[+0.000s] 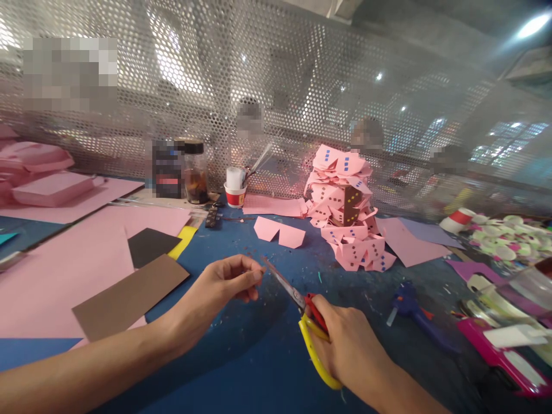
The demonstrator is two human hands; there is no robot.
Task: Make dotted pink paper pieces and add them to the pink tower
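My right hand [340, 328] grips scissors [317, 339] with red and yellow handles. Their blades point up and left, with the tips beside my left fingertips. My left hand [237, 279] is closed in a pinch; a tiny dark bit shows at the fingertips, too small to name. Beyond both hands, a pink cut-out [279, 232] with a notch lies on the blue table [207, 368]. Behind it to the right rises a stack of folded pink pieces [345, 201] bearing small blue, brown and yellow squares.
Brown card [131, 296], black card [153, 246] and pink sheets [103, 241] lie left. A jar [196, 178] and paper cup [235, 195] stand behind. At right are a blue glue gun [416, 316], a magenta tool [502, 356] and many small discs [513, 236]. Perforated metal [276, 75] rises behind.
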